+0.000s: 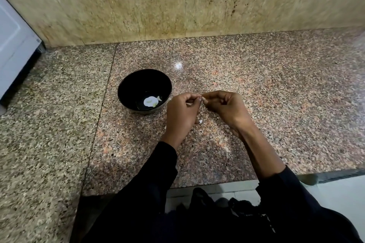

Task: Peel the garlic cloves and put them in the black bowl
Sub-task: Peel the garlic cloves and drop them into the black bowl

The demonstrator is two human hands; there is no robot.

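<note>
Your left hand and right hand meet fingertip to fingertip, both curled, pinching a garlic clove that is nearly hidden between them. It is small, light and probably slick once bare; hold its tip. Peeled cloves lie in the black bowl, just left, mid-tabletop.

A home kitchen, seen from over the worktop.

A speckled granite counter runs back to a beige stone-clad wall; a white appliance stands at its far left corner, and pale floor tiles show below its near edge.
</note>
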